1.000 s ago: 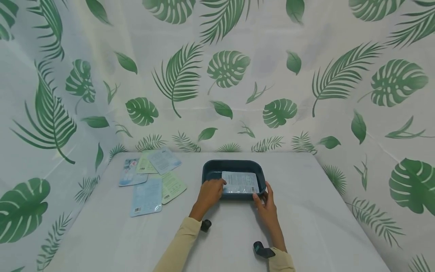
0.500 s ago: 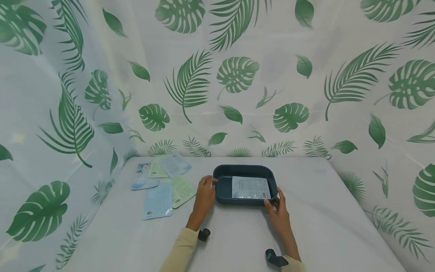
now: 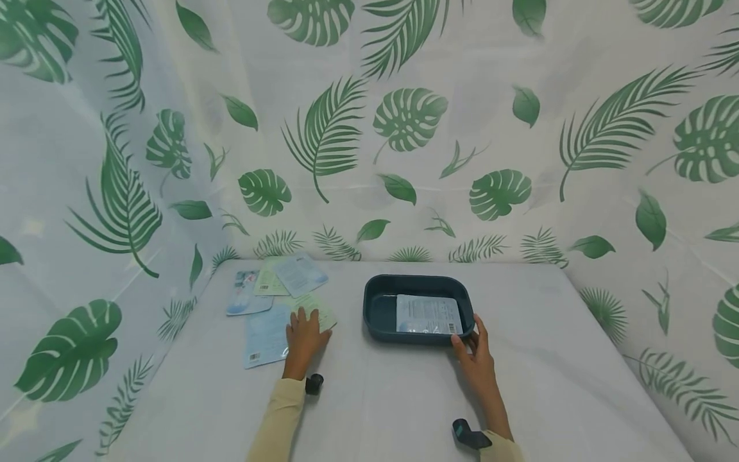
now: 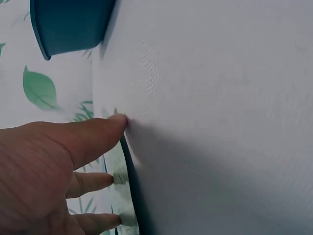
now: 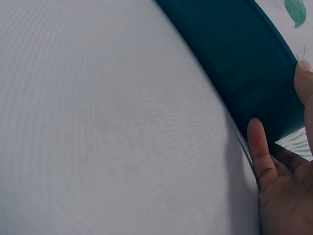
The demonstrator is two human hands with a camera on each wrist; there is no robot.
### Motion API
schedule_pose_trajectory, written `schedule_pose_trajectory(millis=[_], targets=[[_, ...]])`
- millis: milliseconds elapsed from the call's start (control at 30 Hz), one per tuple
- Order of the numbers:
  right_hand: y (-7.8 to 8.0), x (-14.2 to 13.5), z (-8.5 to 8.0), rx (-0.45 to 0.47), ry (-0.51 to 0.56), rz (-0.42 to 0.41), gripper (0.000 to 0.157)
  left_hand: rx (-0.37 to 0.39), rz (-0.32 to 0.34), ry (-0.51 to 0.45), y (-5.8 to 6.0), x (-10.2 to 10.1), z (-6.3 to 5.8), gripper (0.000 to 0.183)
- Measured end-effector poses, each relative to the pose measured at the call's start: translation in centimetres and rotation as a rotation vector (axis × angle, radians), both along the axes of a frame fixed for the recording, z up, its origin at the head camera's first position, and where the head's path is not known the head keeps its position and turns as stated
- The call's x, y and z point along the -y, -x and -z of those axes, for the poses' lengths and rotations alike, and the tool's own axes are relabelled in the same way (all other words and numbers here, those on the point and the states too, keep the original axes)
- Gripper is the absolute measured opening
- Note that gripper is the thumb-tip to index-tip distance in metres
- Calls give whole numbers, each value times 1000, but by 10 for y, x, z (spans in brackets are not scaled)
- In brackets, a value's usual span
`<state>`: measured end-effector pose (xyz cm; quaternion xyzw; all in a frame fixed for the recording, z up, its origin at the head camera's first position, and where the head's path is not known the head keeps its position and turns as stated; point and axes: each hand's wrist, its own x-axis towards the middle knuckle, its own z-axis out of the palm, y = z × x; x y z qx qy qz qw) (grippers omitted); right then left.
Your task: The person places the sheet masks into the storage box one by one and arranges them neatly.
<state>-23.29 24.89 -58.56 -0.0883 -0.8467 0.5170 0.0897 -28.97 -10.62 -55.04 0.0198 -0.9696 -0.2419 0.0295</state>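
My left hand point(image 3: 305, 340) lies over a pale green sheet mask packet point(image 3: 328, 313), fingers spread and nearly straight. In the left wrist view, the thumb point(image 4: 98, 137) is at the packet's edge point(image 4: 122, 191) and two fingers touch the packet. Beside and partly under this hand is a light blue packet point(image 3: 265, 340). My right hand point(image 3: 478, 362) holds the near right corner of a dark teal tray point(image 3: 378, 327), thumb and fingers on either side of the corner. Inside the tray, toward its right side, a white-blue packet point(image 3: 427, 314) lies flat.
Behind the left hand, more packets overlap: a blue-white one point(image 3: 301, 274), a green one point(image 3: 267, 282) and one with a picture point(image 3: 245, 295). A white cloth covers the table point(image 3: 392, 398). Leaf-patterned curtains point(image 3: 346, 147) stand at the back and sides.
My left hand has left the tray, first from the packet inside, then from its left end, and moved left onto the green packet. The right hand stays at the tray's corner.
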Motion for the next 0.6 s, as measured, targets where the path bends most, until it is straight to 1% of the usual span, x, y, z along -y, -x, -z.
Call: schedule_pose_trajectory(millis=[67, 167, 300, 367, 467, 600], targets=[[0, 0, 0, 2, 4, 3, 81, 14, -9, 3, 1, 2, 2, 64], [1, 1, -1, -3, 1, 6, 80, 4, -20, -4, 1, 4, 3, 67], [2, 1, -1, -7, 2, 2, 80, -19, -31, -37, 3, 9, 2, 63], [2, 1, -1, -7, 5, -2, 80, -19, -41, -43, 7, 14, 1, 58], [2, 1, -2, -7, 7, -4, 80, -1, -55, -8, 17, 24, -1, 52], [1, 1, 0, 3, 1, -2, 80, 42, -35, 48, 30, 43, -1, 56]])
